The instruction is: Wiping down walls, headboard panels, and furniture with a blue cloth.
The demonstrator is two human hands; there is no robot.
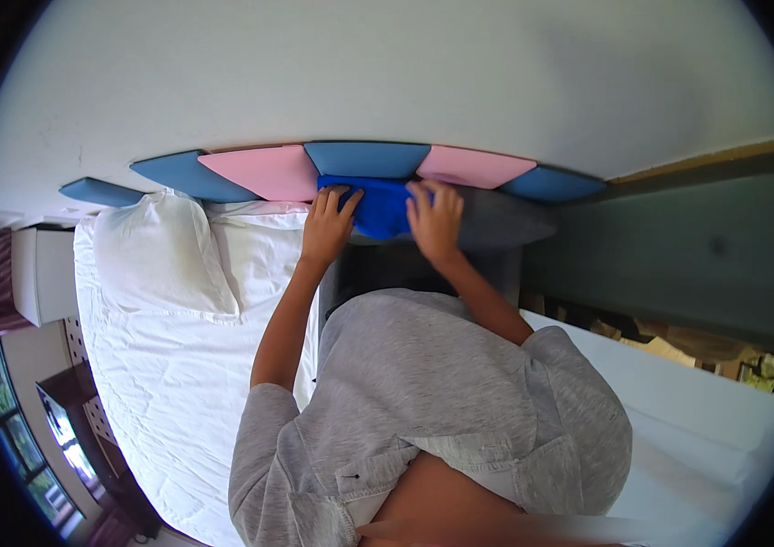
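Observation:
A bright blue cloth (381, 208) lies bunched on a grey padded surface (496, 215), against the upholstered wall panels. My left hand (329, 220) is at its left side, fingertips bent down on the fabric and thumb apart from the fingers. At the right edge of the cloth is my right hand (436, 215), its fingers curled and slightly blurred by motion. Whether either hand pinches the fabric or only presses on it cannot be made out. Below the cloth, a dark area is partly hidden by my grey shirt (414, 355).
Blue and pink panels (366, 158) line the wall. To the left stands a bed with a white sheet (161, 383) and white pillows (161, 253). A dark green-grey panel (667, 253) rises on the right, near a white surface (688, 417). A window (24, 437) is far left.

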